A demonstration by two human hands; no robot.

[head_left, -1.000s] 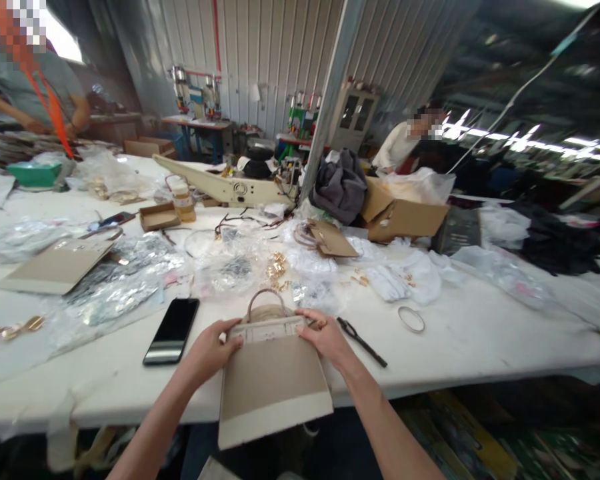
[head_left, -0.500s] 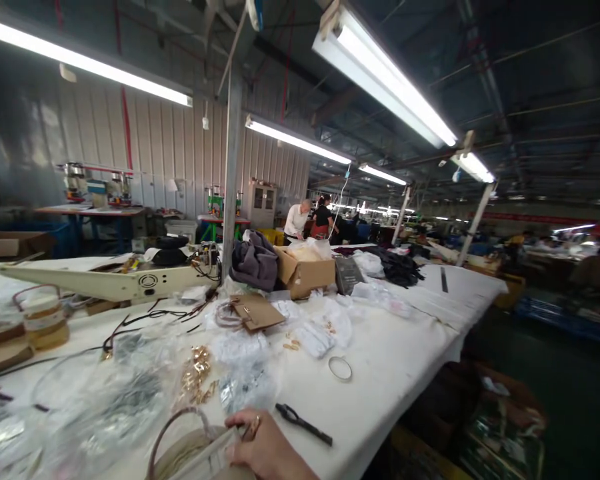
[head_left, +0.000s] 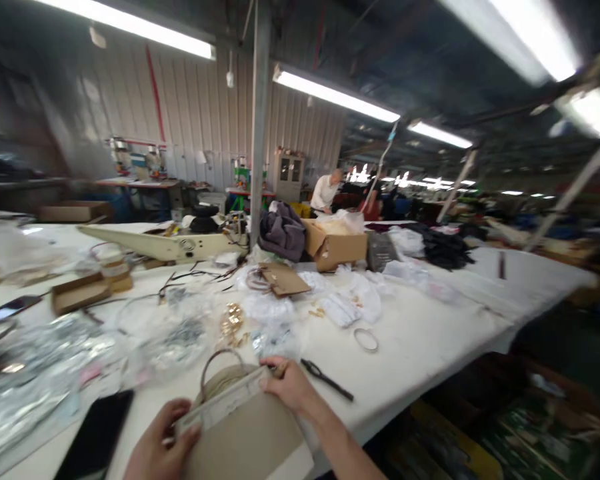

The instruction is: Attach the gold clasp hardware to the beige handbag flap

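Observation:
A beige handbag (head_left: 245,437) with a white band along its top and a round handle lies at the near edge of the white table (head_left: 430,333). My left hand (head_left: 157,450) grips the bag's left top corner, fingers curled over the band. My right hand (head_left: 290,383) holds the right top corner, thumb and fingers pinched on the edge. A black tool (head_left: 326,380) lies just right of my right hand. A black phone (head_left: 95,440) rests flat to the left of my left hand.
Clear plastic bags (head_left: 35,373), gold fittings (head_left: 231,323), a metal ring (head_left: 366,340), white gloves (head_left: 341,308), a flat beige bag (head_left: 283,280), cardboard boxes (head_left: 333,247) and a grey cloth (head_left: 283,233) cover the table. A post (head_left: 260,127) rises mid-table. A person (head_left: 326,190) works far back.
The view swung up toward the ceiling, then came partly back down and left. Both hands stay on the handbag's top corners; the left hand is back in view.

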